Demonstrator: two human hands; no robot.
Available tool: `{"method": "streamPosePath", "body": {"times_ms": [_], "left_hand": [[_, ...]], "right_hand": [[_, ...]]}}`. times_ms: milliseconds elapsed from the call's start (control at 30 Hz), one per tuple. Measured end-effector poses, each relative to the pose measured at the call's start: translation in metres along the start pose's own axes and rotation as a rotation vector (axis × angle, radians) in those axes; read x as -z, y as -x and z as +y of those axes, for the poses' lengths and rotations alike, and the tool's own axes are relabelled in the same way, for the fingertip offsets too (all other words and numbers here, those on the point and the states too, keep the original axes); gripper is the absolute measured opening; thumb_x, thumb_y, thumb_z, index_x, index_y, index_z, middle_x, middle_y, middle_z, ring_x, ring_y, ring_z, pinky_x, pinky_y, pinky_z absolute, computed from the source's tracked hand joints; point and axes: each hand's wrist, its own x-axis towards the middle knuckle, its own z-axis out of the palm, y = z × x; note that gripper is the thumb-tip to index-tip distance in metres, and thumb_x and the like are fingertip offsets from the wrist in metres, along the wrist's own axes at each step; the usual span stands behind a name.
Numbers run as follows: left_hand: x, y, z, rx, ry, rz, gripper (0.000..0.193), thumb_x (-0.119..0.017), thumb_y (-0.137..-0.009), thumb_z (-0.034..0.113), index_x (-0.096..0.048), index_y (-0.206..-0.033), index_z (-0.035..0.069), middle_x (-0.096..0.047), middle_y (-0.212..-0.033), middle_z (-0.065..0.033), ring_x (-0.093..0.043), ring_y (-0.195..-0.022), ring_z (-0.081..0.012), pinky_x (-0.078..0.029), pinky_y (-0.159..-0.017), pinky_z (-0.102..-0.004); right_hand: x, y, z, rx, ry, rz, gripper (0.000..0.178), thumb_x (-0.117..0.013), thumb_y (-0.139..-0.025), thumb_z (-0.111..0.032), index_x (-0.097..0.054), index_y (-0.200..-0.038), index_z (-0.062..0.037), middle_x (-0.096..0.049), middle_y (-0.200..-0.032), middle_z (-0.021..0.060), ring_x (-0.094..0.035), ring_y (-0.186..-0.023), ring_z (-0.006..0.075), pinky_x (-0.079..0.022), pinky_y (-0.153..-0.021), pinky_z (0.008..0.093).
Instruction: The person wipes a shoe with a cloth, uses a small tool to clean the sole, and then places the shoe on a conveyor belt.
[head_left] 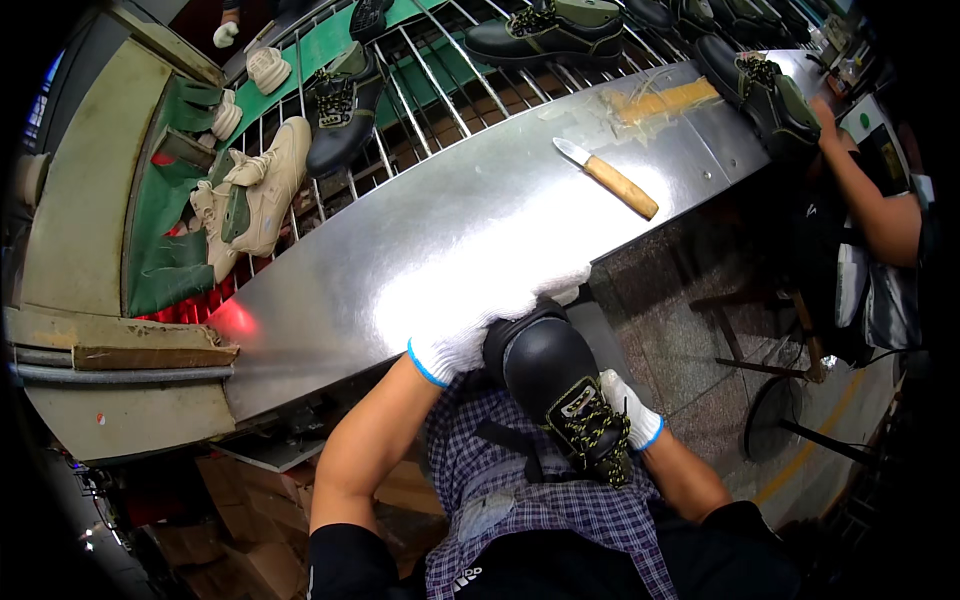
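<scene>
A black lace-up work shoe [545, 365] with yellow-flecked laces is held over my lap, its toe toward the metal worktop and its laced top toward me. My left hand [485, 325], in a white knit glove with a blue cuff, grips it around the toe end; glare washes out part of the glove, and some fingers are hidden. At the laced side, my right hand [627, 408], gloved alike, has its thumb against the upper while its other fingers are out of sight. Beyond my hands, a short knife [615, 185] with a wooden handle lies on the worktop.
The shiny metal worktop [340, 265] borders a rack of metal rods [425, 65] carrying black shoes [345, 110]. Beige shoes [265, 185] stand by a green-curtained machine opening [165, 250]. At the right, a co-worker's arm [870, 190] reaches to another black shoe [760, 95].
</scene>
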Motion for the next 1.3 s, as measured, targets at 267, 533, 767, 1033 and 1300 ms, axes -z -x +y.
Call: {"method": "streamPosePath", "body": {"times_ms": [267, 533, 767, 1033, 1300], "left_hand": [[-0.003, -0.004, 0.0, 0.003, -0.064, -0.044, 0.1, -0.076, -0.082, 0.041, -0.043, -0.159, -0.013, -0.046, -0.165, -0.0299, -0.044, -0.154, -0.042, -0.031, -0.132, -0.0485], [-0.034, -0.015, -0.02, 0.004, 0.074, -0.18, 0.077, -0.062, -0.102, 0.04, -0.047, -0.16, -0.008, -0.046, -0.168, -0.0208, -0.044, -0.154, -0.0315, -0.027, -0.132, -0.0431], [-0.073, 0.017, 0.009, -0.446, -0.837, 0.273, 0.09, -0.095, -0.082, 0.035, -0.054, -0.154, 0.0, -0.068, -0.139, -0.0196, -0.064, -0.131, -0.0283, -0.049, -0.116, -0.0425], [-0.059, 0.062, 0.048, -0.407, -0.765, 0.325, 0.092, -0.094, -0.085, 0.023, -0.045, -0.159, -0.003, -0.06, -0.151, -0.0177, -0.058, -0.139, -0.0239, -0.044, -0.121, -0.0385], [-0.04, 0.093, -0.081, -0.494, -0.192, 0.384, 0.076, -0.075, -0.099, 0.011, -0.036, -0.162, -0.006, -0.056, -0.155, -0.0211, -0.062, -0.136, -0.0271, -0.05, -0.116, -0.0391]], "right_hand": [[0.007, 0.0, 0.001, 0.041, -0.005, 0.001, 0.061, -0.043, -0.116, -0.051, -0.072, -0.117, 0.0028, -0.077, -0.105, 0.0093, -0.073, -0.091, 0.0154, -0.061, -0.08, 0.0314], [-0.007, 0.011, -0.008, 0.173, -0.017, -0.07, 0.078, -0.043, -0.112, -0.065, -0.069, -0.131, 0.0065, -0.078, -0.115, 0.0121, -0.074, -0.101, 0.018, -0.062, -0.089, 0.0331], [0.014, -0.019, -0.048, -0.053, -0.681, -0.435, 0.083, -0.043, -0.112, -0.064, -0.051, -0.153, 0.0075, -0.065, -0.144, 0.0227, -0.068, -0.128, 0.0339, -0.057, -0.11, 0.0468], [-0.084, 0.033, -0.163, 0.073, 1.161, -0.164, 0.051, -0.051, -0.113, -0.034, -0.058, -0.149, 0.0014, -0.073, -0.131, 0.0183, -0.071, -0.118, 0.0257, -0.054, -0.109, 0.0386], [-0.188, -0.003, -0.244, 0.592, 1.6, -0.338, 0.069, -0.09, -0.082, -0.026, -0.064, -0.141, -0.0022, -0.071, -0.132, 0.0144, -0.065, -0.128, 0.0252, -0.05, -0.111, 0.0392]]}}
